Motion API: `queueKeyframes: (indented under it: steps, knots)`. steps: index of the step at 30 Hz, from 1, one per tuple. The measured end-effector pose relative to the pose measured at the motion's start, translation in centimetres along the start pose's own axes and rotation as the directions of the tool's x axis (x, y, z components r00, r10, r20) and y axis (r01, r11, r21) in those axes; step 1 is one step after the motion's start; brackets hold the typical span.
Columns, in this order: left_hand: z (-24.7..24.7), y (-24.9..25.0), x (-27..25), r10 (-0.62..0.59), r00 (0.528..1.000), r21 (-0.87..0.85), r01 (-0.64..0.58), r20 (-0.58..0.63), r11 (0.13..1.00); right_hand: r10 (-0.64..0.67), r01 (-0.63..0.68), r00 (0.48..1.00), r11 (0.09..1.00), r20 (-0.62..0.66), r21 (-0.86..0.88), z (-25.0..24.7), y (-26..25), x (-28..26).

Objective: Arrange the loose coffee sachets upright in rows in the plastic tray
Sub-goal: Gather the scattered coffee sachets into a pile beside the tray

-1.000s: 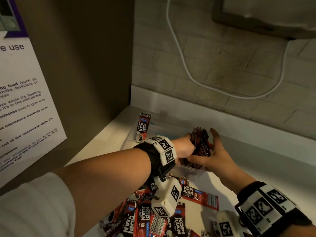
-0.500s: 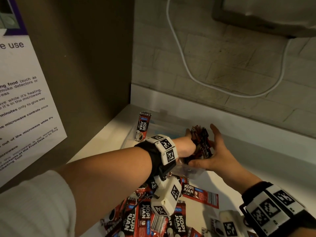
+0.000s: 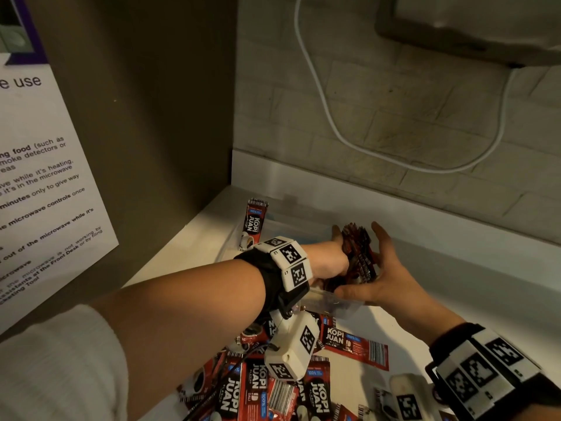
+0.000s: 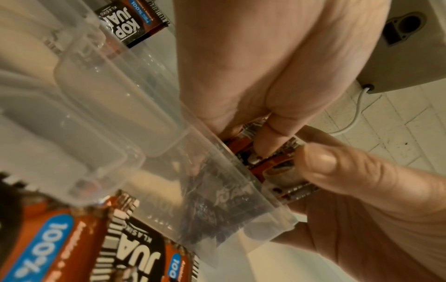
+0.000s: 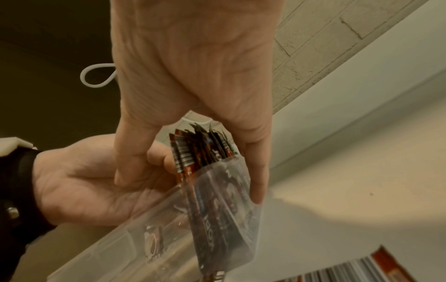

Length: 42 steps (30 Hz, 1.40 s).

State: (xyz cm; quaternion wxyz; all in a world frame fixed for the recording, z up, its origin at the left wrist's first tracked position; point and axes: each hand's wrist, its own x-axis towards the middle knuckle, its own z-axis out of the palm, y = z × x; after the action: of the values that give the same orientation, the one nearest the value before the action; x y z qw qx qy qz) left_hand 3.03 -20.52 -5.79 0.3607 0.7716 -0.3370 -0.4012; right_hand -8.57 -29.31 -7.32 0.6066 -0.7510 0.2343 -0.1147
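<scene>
My left hand (image 3: 329, 262) grips a bundle of sachets (image 3: 358, 256) standing in the tray's (image 4: 101, 118) right corner; my right hand (image 3: 379, 278), fingers straight, braces them. Letting go unevenly could fan the bundle over, since nothing else props it. Loose sachets (image 3: 273, 387) wait nearby.

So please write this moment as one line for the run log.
step: seating sachets | left hand: grips bundle | right hand: open, steadies bundle | tray: bundle upright at corner | pile: loose on counter

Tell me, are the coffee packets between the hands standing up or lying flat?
Standing up. The bunch of sachets stands on end in the tray, tops above the rim.
</scene>
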Motion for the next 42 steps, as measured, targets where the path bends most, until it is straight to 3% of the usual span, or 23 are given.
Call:
queueKeyframes:
  steps: [9,14,17,20,22,24,26,28,32,35,39,42]
  knots:
    - [0.1,0.2,-0.2,-0.022,0.999,0.033,0.023,-0.024,0.999,0.017,-0.018,1.0,0.997,-0.019,-0.071,-0.3,-0.4,-0.1]
    - [-0.1,0.7,-0.9,-0.018,0.999,0.094,0.022,-0.046,0.995,0.009,-0.022,0.998,0.979,-0.064,-0.204,-1.0,-1.7,-1.1]
    - [-1.6,0.7,-2.5,0.049,0.989,0.172,-0.025,-0.137,0.985,-0.036,0.008,0.99,0.981,-0.139,-0.195,-2.2,-2.8,-2.0]
    - [-4.0,-0.5,-5.2,0.178,0.957,0.241,-0.121,-0.23,0.963,-0.106,0.049,0.981,0.948,-0.165,-0.315,-4.0,-2.9,-3.0]
    - [-5.7,-2.0,-7.8,0.281,0.919,0.334,-0.182,-0.275,0.925,-0.11,0.041,0.988,0.869,-0.112,-0.493,-5.0,-2.4,-3.6]
    - [-7.0,-3.5,-10.6,0.32,0.907,0.444,-0.175,-0.276,0.879,-0.031,0.049,0.999,0.67,0.039,-0.741,-5.2,-1.5,-4.0]
    - [-7.7,-5.4,-12.8,0.28,0.925,0.55,-0.099,-0.256,0.83,0.094,0.139,0.975,0.448,0.201,-0.883,-4.2,-0.6,-4.5]
    - [-7.9,-7.5,-14.0,0.197,0.953,0.621,-0.012,-0.23,0.784,0.129,0.252,0.941,0.352,0.313,-0.902,-3.0,0.8,-4.7]
    - [-6.9,-11.2,-14.6,0.021,0.977,0.706,0.138,-0.212,0.695,0.086,0.28,0.942,0.333,0.325,-0.9,-0.8,2.1,-4.7]
    - [-6.4,-12.6,-14.3,-0.015,0.953,0.653,0.219,-0.302,0.725,0.097,0.274,0.944,0.3,0.315,-0.914,-0.1,1.9,-4.6]
    - [-6.8,-13.5,-12.9,0.034,0.956,0.665,0.176,-0.29,0.726,0.214,0.318,0.897,0.293,0.386,-0.902,-0.6,1.3,-4.8]
    - [-6.9,-13.5,-12.1,0.073,0.967,0.701,0.124,-0.244,0.702,0.286,0.216,0.891,0.418,0.353,-0.882,-1.9,0.7,-5.5]
